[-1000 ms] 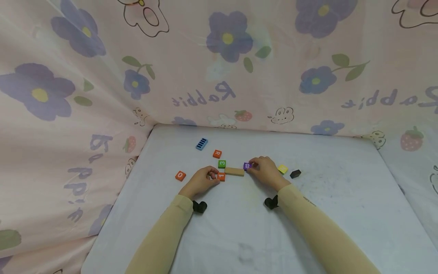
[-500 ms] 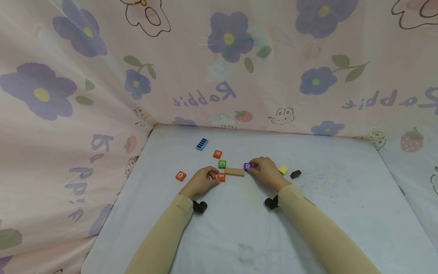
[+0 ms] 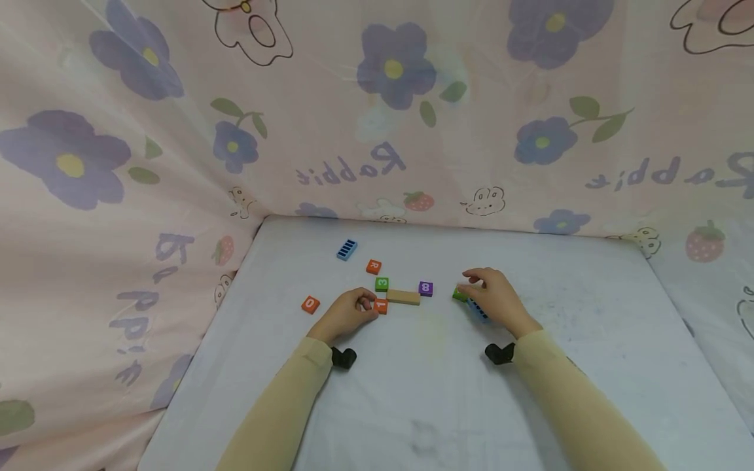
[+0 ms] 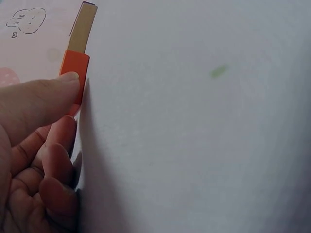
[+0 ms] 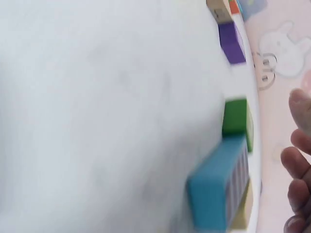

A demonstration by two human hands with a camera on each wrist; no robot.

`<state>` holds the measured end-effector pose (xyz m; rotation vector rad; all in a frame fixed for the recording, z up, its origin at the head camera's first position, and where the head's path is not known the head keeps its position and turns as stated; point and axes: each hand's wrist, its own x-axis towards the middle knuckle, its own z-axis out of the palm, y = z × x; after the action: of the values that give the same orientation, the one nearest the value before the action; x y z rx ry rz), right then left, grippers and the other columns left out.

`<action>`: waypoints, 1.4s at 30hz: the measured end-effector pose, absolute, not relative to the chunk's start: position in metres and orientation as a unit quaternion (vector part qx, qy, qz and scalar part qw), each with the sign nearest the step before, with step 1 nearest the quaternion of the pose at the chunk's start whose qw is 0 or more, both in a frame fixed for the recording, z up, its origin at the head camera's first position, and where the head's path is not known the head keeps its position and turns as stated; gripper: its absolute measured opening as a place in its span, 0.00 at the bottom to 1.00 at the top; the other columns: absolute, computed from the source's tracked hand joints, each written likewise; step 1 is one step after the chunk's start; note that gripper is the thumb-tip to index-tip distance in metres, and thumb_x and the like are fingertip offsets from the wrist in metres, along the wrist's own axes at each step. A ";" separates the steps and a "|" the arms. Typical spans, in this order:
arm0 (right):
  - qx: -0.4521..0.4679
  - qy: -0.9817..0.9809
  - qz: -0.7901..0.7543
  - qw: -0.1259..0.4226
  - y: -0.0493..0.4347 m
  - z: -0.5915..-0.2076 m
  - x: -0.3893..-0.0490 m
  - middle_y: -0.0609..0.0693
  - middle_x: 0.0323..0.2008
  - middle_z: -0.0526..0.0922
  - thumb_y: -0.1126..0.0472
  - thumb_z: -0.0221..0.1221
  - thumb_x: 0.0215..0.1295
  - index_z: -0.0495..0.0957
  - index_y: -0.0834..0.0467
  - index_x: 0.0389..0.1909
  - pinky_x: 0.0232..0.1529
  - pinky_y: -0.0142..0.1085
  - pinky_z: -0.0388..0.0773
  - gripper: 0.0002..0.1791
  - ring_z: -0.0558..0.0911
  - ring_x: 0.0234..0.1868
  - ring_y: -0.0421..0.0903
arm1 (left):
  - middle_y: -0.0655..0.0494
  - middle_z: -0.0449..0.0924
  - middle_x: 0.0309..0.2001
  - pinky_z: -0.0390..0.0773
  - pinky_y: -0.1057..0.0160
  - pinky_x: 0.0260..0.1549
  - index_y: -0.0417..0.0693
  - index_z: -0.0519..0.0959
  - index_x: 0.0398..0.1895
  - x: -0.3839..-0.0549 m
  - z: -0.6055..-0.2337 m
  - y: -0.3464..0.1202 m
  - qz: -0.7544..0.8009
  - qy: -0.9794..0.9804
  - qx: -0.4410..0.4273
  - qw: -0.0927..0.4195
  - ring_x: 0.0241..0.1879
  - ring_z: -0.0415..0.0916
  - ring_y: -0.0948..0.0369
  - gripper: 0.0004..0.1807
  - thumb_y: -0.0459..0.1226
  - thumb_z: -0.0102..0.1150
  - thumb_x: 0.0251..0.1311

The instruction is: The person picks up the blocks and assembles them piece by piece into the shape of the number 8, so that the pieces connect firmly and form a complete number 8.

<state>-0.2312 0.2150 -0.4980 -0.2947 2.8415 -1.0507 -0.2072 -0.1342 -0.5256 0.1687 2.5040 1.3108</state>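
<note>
My left hand (image 3: 346, 314) pinches the orange block (image 3: 381, 307) marked 1 between thumb and fingers; the left wrist view shows the thumb (image 4: 46, 99) on its near side. That block meets the left end of a plain wooden block (image 3: 403, 297). Behind it lies a green block (image 3: 381, 284) marked 3, and a purple block (image 3: 426, 288) marked 8 sits at the wooden block's right end. Holding nothing, my right hand (image 3: 497, 302) is over a second green block (image 3: 457, 295) and a blue striped block (image 5: 211, 194), its fingers apart. A yellow block (image 5: 241, 213) shows behind the blue one.
An orange block (image 3: 374, 266) marked R and another blue striped block (image 3: 347, 249) lie toward the back left. Left of my left hand is an orange block (image 3: 310, 304) marked 0. A printed fabric curtain (image 3: 459, 150) hangs along the table's (image 3: 406, 405) back and left.
My right hand has let go of the purple block and moved right, over the green and blue blocks, uncovering them in the head view. The left hand has stayed on the orange block.
</note>
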 end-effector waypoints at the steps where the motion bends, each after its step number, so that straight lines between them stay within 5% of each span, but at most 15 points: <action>1: -0.096 0.933 -0.344 0.045 0.220 -0.497 -0.229 0.53 0.49 0.77 0.46 0.60 0.66 0.74 0.56 0.61 0.47 0.49 0.70 0.27 0.72 0.47 0.53 | 0.57 0.75 0.36 0.69 0.60 0.33 0.55 0.77 0.48 -0.207 -0.526 -0.134 0.458 0.873 0.060 0.155 0.34 0.69 0.59 0.15 0.42 0.67 0.59; 7: -0.095 0.941 -0.325 0.002 0.244 -0.495 -0.215 0.58 0.49 0.78 0.48 0.61 0.65 0.76 0.60 0.58 0.51 0.55 0.69 0.26 0.71 0.52 0.58 | 0.58 0.75 0.37 0.68 0.61 0.31 0.54 0.77 0.50 -0.207 -0.526 -0.133 0.457 0.873 0.055 0.162 0.33 0.68 0.59 0.16 0.42 0.66 0.59; 15: -0.078 0.957 -0.278 -0.015 0.265 -0.505 -0.217 0.60 0.51 0.78 0.45 0.62 0.64 0.77 0.60 0.57 0.57 0.60 0.52 0.28 0.67 0.55 0.62 | 0.57 0.75 0.38 0.67 0.61 0.30 0.54 0.77 0.50 -0.205 -0.523 -0.134 0.463 0.869 0.048 0.166 0.32 0.68 0.58 0.16 0.42 0.66 0.59; 42: -0.069 0.965 -0.251 0.024 0.268 -0.516 -0.225 0.63 0.50 0.77 0.46 0.64 0.61 0.81 0.62 0.50 0.53 0.60 0.54 0.25 0.66 0.53 0.62 | 0.58 0.75 0.36 0.69 0.60 0.34 0.57 0.77 0.48 -0.207 -0.526 -0.135 0.449 0.878 0.062 0.156 0.36 0.70 0.59 0.15 0.44 0.67 0.59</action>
<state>-0.2250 0.2677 -0.5160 -0.2140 2.9874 -0.7770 -0.2067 -0.1354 -0.5258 0.1780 2.5131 1.2855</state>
